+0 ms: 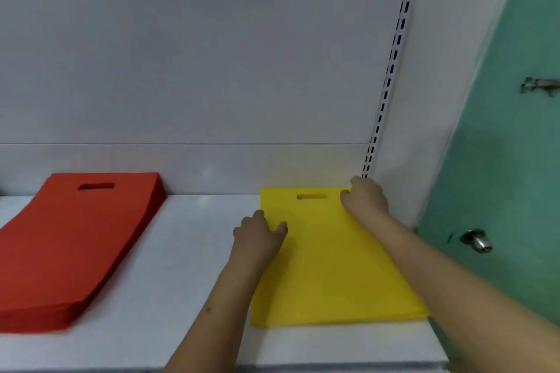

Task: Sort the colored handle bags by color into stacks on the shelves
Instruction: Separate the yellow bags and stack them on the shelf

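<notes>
Yellow bags (330, 266) lie flat on the white shelf (188, 251) right under your hands, stacked at the shelf's right end close to the slotted upright (391, 70), with their long axis running from the front lip back toward the rear panel and the cut-out handle at the far end. Your left hand (257, 233) rests on the stack's left edge, about a third of the way down from the handle end, fingers curled over that edge and thumb lying on top of the yellow; whether it pinches the top bag or only steadies it, you cannot tell from here. Your right hand (365, 200) sits on the far right corner beside the handle slot, knuckles up and fingers bent down onto the material, looking more like a press or a squaring nudge than a firm grasp. Both hands therefore bracket the far half of the stack, and the near edge lies untouched toward the front lip. Red bags (75, 245) form a thicker pile well apart to your left on the same shelf, lying roughly the same way but skewed. That pile is nearer your left hand. Any squaring of the yellow stack likely runs along its long axis toward the rear panel.
</notes>
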Demonstrator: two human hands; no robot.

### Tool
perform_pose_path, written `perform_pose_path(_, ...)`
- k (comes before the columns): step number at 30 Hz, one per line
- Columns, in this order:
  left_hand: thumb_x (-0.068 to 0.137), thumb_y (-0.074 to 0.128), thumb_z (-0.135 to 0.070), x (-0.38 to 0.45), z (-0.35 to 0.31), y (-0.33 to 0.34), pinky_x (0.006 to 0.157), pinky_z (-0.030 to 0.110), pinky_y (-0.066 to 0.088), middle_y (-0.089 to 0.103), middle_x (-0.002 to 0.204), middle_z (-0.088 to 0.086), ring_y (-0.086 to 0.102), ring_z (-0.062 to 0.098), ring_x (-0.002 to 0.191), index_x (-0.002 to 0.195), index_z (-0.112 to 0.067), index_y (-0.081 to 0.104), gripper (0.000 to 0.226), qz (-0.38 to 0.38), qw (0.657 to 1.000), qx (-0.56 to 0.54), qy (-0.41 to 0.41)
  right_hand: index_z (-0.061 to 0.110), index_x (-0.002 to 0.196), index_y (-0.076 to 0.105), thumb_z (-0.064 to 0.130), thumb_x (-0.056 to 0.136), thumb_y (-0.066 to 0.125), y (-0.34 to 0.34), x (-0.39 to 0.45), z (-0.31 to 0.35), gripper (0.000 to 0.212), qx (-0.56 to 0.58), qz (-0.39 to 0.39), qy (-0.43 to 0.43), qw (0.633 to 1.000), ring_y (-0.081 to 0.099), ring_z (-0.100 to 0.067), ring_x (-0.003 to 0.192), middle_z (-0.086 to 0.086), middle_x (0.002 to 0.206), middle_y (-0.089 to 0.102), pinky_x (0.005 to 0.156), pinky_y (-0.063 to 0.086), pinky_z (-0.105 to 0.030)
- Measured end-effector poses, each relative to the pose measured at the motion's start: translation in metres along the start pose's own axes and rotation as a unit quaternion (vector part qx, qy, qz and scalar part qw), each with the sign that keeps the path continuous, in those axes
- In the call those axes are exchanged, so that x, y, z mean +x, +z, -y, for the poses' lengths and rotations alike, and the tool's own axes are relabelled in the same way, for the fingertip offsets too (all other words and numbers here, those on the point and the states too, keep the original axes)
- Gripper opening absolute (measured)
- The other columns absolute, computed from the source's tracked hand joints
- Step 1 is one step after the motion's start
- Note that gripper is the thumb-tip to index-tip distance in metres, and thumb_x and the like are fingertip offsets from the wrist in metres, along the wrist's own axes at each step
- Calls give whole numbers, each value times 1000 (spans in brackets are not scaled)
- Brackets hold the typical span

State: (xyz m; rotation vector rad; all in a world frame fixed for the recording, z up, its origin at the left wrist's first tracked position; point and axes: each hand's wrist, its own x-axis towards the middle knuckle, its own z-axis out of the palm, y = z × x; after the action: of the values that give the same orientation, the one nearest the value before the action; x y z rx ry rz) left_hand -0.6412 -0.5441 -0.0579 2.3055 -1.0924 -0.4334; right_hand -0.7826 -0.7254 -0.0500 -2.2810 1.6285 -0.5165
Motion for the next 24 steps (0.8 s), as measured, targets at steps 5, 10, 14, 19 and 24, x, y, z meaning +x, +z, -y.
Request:
perform_pose_path(5, 97, 49, -49, -29, 29, -8, 104, 43, 40, 47, 142, 13, 46, 30, 130, 151, -13, 27, 69, -124, 987, -102, -11, 7, 122, 58, 29, 98, 44, 7, -24, 70, 35, 16, -104, -166, 980, 52, -36, 112, -15, 120, 59, 83, 46, -40)
perform_pose_path(10, 98, 49, -45, -77, 78, -45, 102, 33, 43, 51, 136, 0, 50, 12, 121, 148, -21, 36, 57, -224, 968, -114, 10, 10, 137, 49, 35, 98, 46, 32, -66, 171, 47, 137, -31, -272, 952, 45, -38, 124, -13, 136, 52, 97, 41, -43)
perform_pose_path(14, 98, 50, -44, -107, 120, -95, 98, 31, 47, 53, 128, -10, 54, 2, 110, 144, -28, 42, 49, -282, 950, -134, 21, 11, 141, 44, 36, 97, 48, 54, -116, 250, 51, 190, 6, -323, 927, 42, -35, 129, -13, 141, 49, 104, 36, -42)
perform_pose_path(19, 97, 51, -39, -134, 190, -184, 98, 30, 45, 58, 120, -8, 53, 4, 111, 136, -25, 50, 42, -379, 919, -103, 28, 8, 138, 49, 34, 95, 51, 82, -177, 361, 50, 192, 11, -377, 906, 47, -37, 125, -17, 137, 53, 105, 36, -41)
perform_pose_path(24, 97, 50, -38, -163, 279, -268, 99, 29, 43, 54, 123, -11, 48, 5, 116, 135, -28, 49, 39, -423, 901, -101, -7, 2, 139, 46, 30, 96, 52, 119, -229, 470, 52, 196, 26, -405, 893, 45, -39, 125, -20, 138, 50, 106, 33, -40)
